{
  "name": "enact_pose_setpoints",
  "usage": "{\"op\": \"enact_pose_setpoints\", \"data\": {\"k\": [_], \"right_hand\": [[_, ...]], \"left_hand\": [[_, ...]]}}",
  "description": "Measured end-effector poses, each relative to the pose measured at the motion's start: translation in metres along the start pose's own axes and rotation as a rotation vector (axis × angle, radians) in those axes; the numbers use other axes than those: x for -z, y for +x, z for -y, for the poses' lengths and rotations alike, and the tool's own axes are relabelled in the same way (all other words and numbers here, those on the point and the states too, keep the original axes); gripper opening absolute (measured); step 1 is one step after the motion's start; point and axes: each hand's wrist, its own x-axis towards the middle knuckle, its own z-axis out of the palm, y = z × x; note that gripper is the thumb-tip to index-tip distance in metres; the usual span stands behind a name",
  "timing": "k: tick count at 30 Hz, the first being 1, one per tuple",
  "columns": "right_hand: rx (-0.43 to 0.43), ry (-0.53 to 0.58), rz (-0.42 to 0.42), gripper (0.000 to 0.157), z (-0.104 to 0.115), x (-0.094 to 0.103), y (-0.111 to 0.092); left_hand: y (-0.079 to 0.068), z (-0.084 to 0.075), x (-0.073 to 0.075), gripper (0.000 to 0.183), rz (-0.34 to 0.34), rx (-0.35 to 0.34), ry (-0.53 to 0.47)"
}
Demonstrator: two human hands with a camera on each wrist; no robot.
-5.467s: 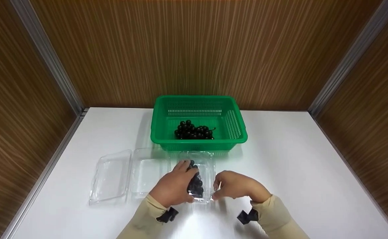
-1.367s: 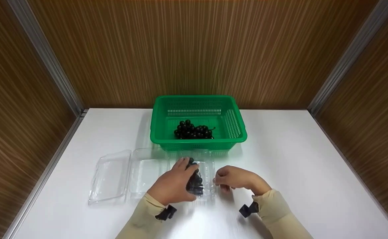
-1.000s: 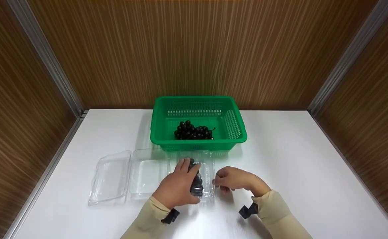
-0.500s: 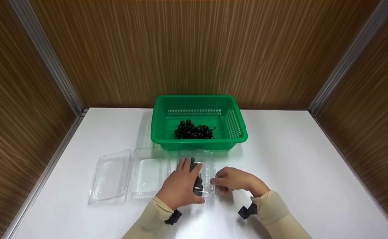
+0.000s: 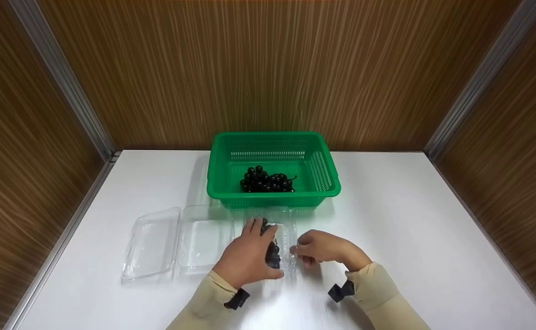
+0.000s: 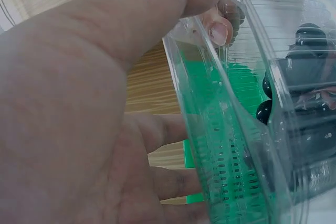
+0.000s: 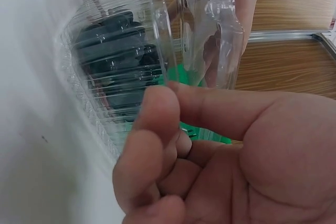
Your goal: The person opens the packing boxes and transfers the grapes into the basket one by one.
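Head view: between my hands sits a clear container (image 5: 287, 242) with dark grapes (image 5: 273, 253) inside. My left hand (image 5: 245, 259) rests across it, fingers spread and fairly straight against the plastic. My right hand (image 5: 325, 250) pinches its rim between thumb and forefinger, the other fingers curled in. Just beyond my hands is a green basket (image 5: 272, 195) holding a dark bunch of fruit (image 5: 268, 181). Left of my left hand, an unfolded clear box (image 5: 206, 243) lies on the white table (image 5: 387, 206).
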Motion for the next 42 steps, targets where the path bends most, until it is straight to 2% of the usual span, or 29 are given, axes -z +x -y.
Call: {"op": "enact_pose_setpoints", "data": {"k": [7, 26, 31, 42], "right_hand": [[-0.002, -0.014, -0.004, 0.037, 0.0005, 0.0003, 0.0006], [0.006, -0.03, -0.017, 0.038, 0.0011, -0.0005, -0.0002], [0.0, -0.037, -0.013, 0.037, 0.0011, 0.0001, -0.0003], [0.012, -0.023, -0.003, 0.036, 0.0003, 0.0004, -0.001]], "left_hand": [[0.0003, 0.0024, 0.0021, 0.102, 0.009, 0.0, -0.005], [-0.0027, 0.0008, -0.0019, 0.093, -0.031, -0.053, 0.035], [-0.0016, 0.0009, -0.0009, 0.093, -0.014, -0.047, 0.032], [-0.0021, 0.0038, 0.0067, 0.095, 0.04, -0.031, -0.042]]}}
